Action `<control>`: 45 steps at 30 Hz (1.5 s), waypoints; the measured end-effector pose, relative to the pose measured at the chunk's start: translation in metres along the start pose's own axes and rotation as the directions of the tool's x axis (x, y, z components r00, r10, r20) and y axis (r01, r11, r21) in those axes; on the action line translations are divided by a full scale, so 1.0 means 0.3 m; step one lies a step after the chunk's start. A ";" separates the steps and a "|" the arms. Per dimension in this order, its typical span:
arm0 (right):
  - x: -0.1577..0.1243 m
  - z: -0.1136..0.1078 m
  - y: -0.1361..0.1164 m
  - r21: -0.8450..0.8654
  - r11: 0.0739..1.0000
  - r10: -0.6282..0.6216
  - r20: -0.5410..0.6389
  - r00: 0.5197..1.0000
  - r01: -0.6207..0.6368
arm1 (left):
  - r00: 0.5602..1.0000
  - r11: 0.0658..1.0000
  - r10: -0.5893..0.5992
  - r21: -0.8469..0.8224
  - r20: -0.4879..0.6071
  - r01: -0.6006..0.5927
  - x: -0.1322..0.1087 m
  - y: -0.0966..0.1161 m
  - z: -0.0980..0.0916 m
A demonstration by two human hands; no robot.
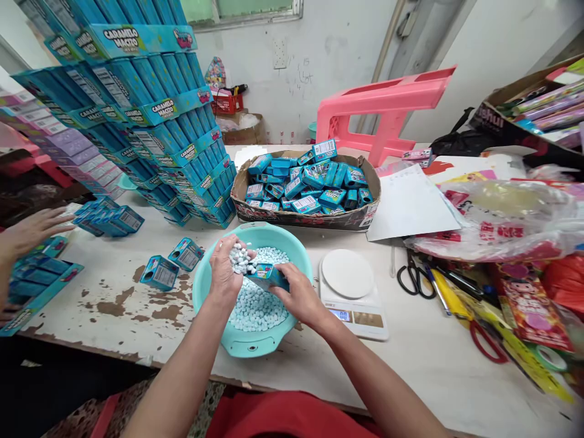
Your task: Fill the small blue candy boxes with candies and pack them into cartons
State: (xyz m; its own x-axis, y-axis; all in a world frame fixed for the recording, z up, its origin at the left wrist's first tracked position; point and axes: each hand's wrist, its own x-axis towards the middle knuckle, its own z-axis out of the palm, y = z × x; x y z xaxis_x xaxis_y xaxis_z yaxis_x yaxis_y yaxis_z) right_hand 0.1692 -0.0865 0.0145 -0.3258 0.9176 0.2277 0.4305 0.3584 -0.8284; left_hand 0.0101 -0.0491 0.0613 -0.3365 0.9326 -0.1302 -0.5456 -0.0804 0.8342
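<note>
My left hand (224, 267) is cupped round a heap of small white candies (239, 258) above a turquoise basin (205, 286). Gripped in my right hand (298, 292) is a small blue candy box (267, 274), tilted on its side with its end against the heap. Loose pale candies (260, 307) lie in the basin beneath both hands. Two blue boxes (159, 273) stand on the table left of the basin. Behind it, a cardboard tray (305, 218) is piled with more such boxes.
A white scale (353, 310) reading 0.0 sits right of the basin. Further right are scissors (414, 277), pens and plastic bags (511, 213). Tall stacks of blue display boxes (168, 109) rise at the left. Another person's hand (36, 228) is at the far left, over a blue tray.
</note>
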 end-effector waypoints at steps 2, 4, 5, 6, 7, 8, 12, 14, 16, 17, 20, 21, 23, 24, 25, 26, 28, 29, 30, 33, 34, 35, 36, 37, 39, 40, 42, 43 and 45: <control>0.002 -0.005 -0.005 -0.019 1.000 -0.012 0.007 1.000 0.012 | 1.000 0.999 0.004 0.050 0.013 -0.005 -0.007 0.004 0.001; 0.003 -0.007 -0.009 -0.044 0.999 -0.026 0.029 0.999 0.027 | 1.000 0.995 0.011 0.104 0.025 -0.014 -0.014 0.006 0.001; 0.004 -0.008 -0.010 -0.053 0.998 -0.029 0.043 0.999 0.032 | 0.999 0.992 0.020 0.124 0.027 -0.024 -0.016 0.007 0.001; 0.005 -0.009 -0.010 -0.061 0.998 -0.028 0.049 0.998 0.031 | 0.999 0.989 0.033 0.141 0.025 -0.036 -0.017 0.008 0.001; 0.006 -0.010 -0.011 -0.067 0.997 -0.025 0.048 0.999 0.028 | 0.999 0.987 0.044 0.152 0.022 -0.047 -0.018 0.008 0.001; 0.007 -0.011 -0.010 -0.072 0.997 -0.021 0.039 0.999 0.024 | 0.998 0.986 0.052 0.160 0.020 -0.054 -0.019 0.009 0.002; 0.009 -0.015 -0.006 -0.082 0.997 -0.002 -0.014 1.000 0.001 | 0.996 0.978 0.076 0.193 0.037 -0.082 -0.021 0.009 0.011; 0.007 -0.018 -0.002 -0.071 0.997 0.011 -0.034 0.999 -0.013 | 0.996 0.975 0.073 0.208 0.045 -0.081 -0.024 0.007 0.018; 0.005 -0.022 0.003 -0.066 0.998 0.014 -0.052 0.999 -0.017 | 0.996 0.974 0.065 0.215 0.057 -0.076 -0.026 0.003 0.025; 0.003 -0.024 0.005 -0.060 0.998 0.010 -0.049 0.999 -0.013 | 0.996 0.973 0.062 0.218 0.065 -0.074 -0.027 0.001 0.029; 0.001 -0.032 0.010 -0.039 0.999 0.018 -0.051 0.999 -0.020 | 0.994 0.970 0.070 0.227 0.078 -0.086 -0.027 -0.007 0.036; 0.001 -0.035 0.010 -0.030 0.999 0.025 -0.054 0.998 -0.026 | 0.994 0.970 0.072 0.226 0.080 -0.089 -0.026 -0.009 0.038; 0.001 -0.039 0.009 -0.025 0.999 0.038 -0.059 0.998 -0.040 | 0.994 0.972 0.071 0.218 0.089 -0.089 -0.023 -0.012 0.037; 0.001 -0.040 0.008 -0.029 0.999 0.038 -0.053 0.998 -0.039 | 0.994 0.973 0.065 0.217 0.093 -0.084 -0.021 -0.012 0.036; 0.001 -0.041 0.007 -0.031 0.999 0.035 -0.039 0.999 -0.036 | 0.994 0.972 0.059 0.219 0.094 -0.079 -0.020 -0.011 0.034; 0.002 -0.041 0.007 -0.032 0.999 0.034 -0.029 0.999 -0.035 | 0.994 0.971 0.057 0.226 0.093 -0.077 -0.019 -0.010 0.032; 0.002 -0.038 0.008 -0.026 0.999 0.036 -0.020 0.999 -0.036 | 0.994 0.968 0.065 0.236 0.091 -0.085 -0.020 -0.008 0.030; 0.003 -0.036 0.010 -0.017 0.999 0.038 -0.023 0.999 -0.039 | 0.993 0.968 0.069 0.235 0.098 -0.090 -0.023 -0.008 0.030; 0.004 -0.032 0.012 -0.006 0.999 0.042 -0.029 0.999 -0.042 | 0.992 0.968 0.070 0.233 0.107 -0.094 -0.027 -0.007 0.031; 0.008 -0.020 0.018 0.021 0.999 0.041 -0.038 0.998 -0.041 | 0.990 0.969 0.041 0.235 0.131 -0.072 -0.044 -0.004 0.043; 0.010 -0.017 0.020 0.029 0.999 0.044 -0.041 0.998 -0.043 | 0.989 0.969 0.023 0.240 0.143 -0.057 -0.046 -0.001 0.047; 0.011 -0.016 0.022 0.039 0.998 0.048 -0.044 0.998 -0.046 | 0.988 0.969 0.010 0.243 0.156 -0.048 -0.044 0.003 0.049; 0.012 -0.018 0.024 0.055 0.997 0.052 -0.046 0.998 -0.050 | 0.986 0.969 0.008 0.241 0.164 -0.048 -0.036 0.009 0.046; 0.013 -0.023 0.027 0.078 0.995 0.060 -0.047 0.997 -0.056 | 0.987 0.971 0.018 0.234 0.158 -0.055 -0.023 0.014 0.038; 0.015 -0.042 0.034 0.138 0.988 0.087 -0.068 0.994 -0.077 | 0.994 0.963 0.059 0.258 0.091 -0.081 0.020 0.019 0.003; 0.015 -0.056 0.039 0.166 0.982 0.104 -0.089 0.991 -0.088 | 0.996 0.941 0.067 0.328 0.053 -0.081 0.043 0.014 -0.024; 0.017 -0.084 0.047 0.217 0.971 0.137 -0.148 0.980 -0.103 | 0.997 0.804 0.013 0.592 0.081 -0.058 0.077 -0.014 -0.081; 0.018 -0.096 0.049 0.246 0.964 0.145 -0.177 0.973 -0.099 | 0.986 0.675 -0.050 0.733 0.159 -0.084 0.082 -0.039 -0.107; 0.023 -0.108 0.048 0.321 0.945 0.143 -0.230 0.963 -0.063 | 0.883 0.405 -0.247 0.871 0.398 -0.279 0.062 -0.103 -0.138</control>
State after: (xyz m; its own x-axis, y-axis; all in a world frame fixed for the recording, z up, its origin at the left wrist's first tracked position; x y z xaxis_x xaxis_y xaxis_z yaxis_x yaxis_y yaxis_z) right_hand 0.2006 -0.0694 0.0206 -0.0582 0.9740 0.2189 0.1571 0.2255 -0.9615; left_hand -0.0110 -0.0438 0.0108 0.1432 0.9838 -0.1082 0.5410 0.0137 0.8409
